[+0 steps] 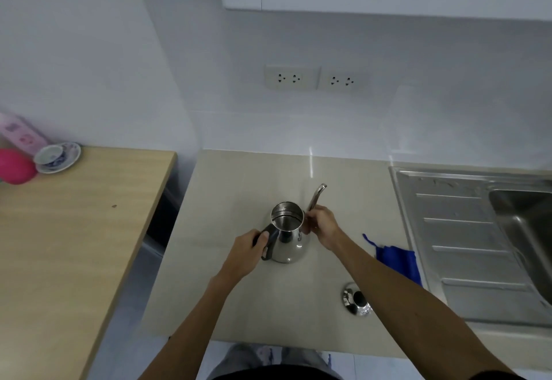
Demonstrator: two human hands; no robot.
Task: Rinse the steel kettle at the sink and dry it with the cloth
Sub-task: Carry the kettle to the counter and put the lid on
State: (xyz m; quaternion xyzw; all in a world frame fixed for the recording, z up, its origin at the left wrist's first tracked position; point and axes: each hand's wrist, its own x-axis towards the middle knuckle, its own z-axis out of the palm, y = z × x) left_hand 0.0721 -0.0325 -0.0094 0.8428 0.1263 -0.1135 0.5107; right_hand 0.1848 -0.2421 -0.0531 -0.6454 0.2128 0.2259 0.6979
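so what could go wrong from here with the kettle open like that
1. The lid lies near the counter's front edge, under the right forearm; a sweep toward the sink might knock it off.
2. The right hand holds the kettle by its thin spout, which could slip or bend.

No legible text, brand, number or sign anywhere. Pink print on bottle, far left of the frame: too blurred to read. Dark mark on kettle: unreadable.
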